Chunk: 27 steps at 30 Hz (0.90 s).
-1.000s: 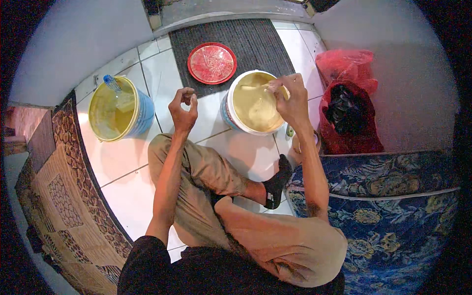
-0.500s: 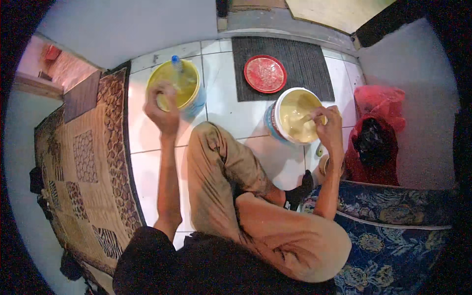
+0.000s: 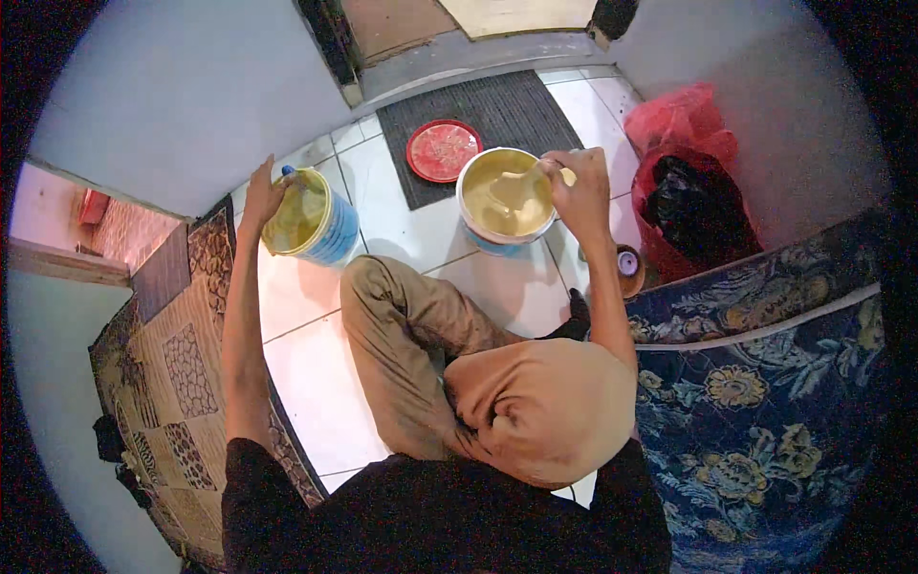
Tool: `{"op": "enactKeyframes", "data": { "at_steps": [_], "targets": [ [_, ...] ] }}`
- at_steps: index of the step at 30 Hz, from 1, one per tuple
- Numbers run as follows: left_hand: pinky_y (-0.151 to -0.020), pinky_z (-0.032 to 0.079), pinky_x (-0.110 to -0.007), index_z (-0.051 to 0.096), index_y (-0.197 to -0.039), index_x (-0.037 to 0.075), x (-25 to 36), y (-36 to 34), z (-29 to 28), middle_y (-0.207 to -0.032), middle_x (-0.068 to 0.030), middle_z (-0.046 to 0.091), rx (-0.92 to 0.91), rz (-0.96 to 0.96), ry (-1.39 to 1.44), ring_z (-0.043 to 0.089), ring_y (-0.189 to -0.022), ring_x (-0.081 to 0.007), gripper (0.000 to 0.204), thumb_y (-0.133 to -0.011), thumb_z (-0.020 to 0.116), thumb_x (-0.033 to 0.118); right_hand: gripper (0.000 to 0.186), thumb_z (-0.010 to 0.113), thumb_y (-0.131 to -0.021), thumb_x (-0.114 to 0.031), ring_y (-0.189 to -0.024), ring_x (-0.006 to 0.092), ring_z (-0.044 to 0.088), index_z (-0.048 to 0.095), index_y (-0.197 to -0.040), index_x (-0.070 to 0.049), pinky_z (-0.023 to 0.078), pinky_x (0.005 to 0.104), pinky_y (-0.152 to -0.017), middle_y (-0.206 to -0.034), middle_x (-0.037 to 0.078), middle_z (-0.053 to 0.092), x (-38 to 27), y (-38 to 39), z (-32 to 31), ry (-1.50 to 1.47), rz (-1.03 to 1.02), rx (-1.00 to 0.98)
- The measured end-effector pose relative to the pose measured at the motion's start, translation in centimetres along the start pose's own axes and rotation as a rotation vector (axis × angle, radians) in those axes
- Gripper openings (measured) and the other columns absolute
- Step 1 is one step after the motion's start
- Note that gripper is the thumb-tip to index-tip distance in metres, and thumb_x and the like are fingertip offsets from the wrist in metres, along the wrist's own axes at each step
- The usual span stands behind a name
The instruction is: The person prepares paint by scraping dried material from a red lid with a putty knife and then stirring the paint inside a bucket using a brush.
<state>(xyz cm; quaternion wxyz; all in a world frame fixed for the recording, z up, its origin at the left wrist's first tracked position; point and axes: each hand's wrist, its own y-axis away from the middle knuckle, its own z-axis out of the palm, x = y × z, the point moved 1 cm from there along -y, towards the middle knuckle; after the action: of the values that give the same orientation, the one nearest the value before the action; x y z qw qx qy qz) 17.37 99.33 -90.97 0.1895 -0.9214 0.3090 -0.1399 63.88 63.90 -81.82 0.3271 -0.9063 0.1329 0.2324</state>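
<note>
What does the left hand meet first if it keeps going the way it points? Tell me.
The left hand points forward and right and already rests on the rim of the blue bucket. Going on, it would likely dip into the yellowish liquid inside; depth is hard to judge from this view.

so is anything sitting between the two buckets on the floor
Nothing visible does. Only bare white tile lies between the blue bucket under the left hand and the white bucket under the right hand; the red lid sits farther back.
</note>
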Motion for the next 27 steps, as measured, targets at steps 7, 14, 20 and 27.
{"op": "enactKeyframes", "data": {
  "at_steps": [7,14,20,27],
  "targets": [
    [-0.082,0.051,-0.038,0.07,-0.107,0.004,0.5,-0.7,1.9,-0.096,-0.0138,0.072,-0.156,-0.068,0.339,0.066,-0.089,-0.0286,0.034,-0.086,0.07,0.031,0.015,0.067,-0.083,-0.017,-0.095,0.0299,0.059,0.076,-0.091,-0.008,0.048,0.0395,-0.088,-0.095,0.009,0.074,4.4,-0.2,-0.3,-0.002,0.222,-0.066],
    [-0.083,0.048,-0.035,0.069,-0.094,0.001,5.3,-1.2,-2.0,-0.09,-0.0138,0.071,-0.284,-0.189,0.397,0.065,-0.083,-0.0215,0.02,-0.083,0.072,0.018,0.012,0.068,-0.083,-0.015,-0.084,0.0294,0.054,0.076,-0.09,-0.011,0.045,0.042,-0.08,-0.079,0.008,0.068,2.7,-0.3,-1.7,0.008,0.019,0.01],
    [-0.085,0.049,-0.038,0.062,-0.099,0.001,7.0,0.7,-5.2,-0.092,-0.016,0.068,-0.202,-0.013,0.446,0.064,-0.088,-0.0277,0.017,-0.089,0.066,0.014,0.012,0.071,-0.081,-0.016,-0.087,0.0294,0.053,0.076,-0.091,-0.011,0.045,0.04,-0.081,-0.08,0.008,0.066,-0.3,-0.6,-2.5,0.011,-0.032,0.031],
    [-0.082,0.051,-0.04,0.055,-0.1,-0.001,8.1,3.1,-8.7,-0.092,-0.0218,0.068,-0.044,-0.006,0.351,0.068,-0.089,-0.0347,0.013,-0.09,0.062,0.003,0.011,0.073,-0.082,-0.018,-0.085,0.0257,0.054,0.076,-0.09,-0.01,0.044,0.0388,-0.079,-0.082,0.005,0.07,-1.9,0.6,-3.3,0.035,-0.036,0.096]
  ]
}}
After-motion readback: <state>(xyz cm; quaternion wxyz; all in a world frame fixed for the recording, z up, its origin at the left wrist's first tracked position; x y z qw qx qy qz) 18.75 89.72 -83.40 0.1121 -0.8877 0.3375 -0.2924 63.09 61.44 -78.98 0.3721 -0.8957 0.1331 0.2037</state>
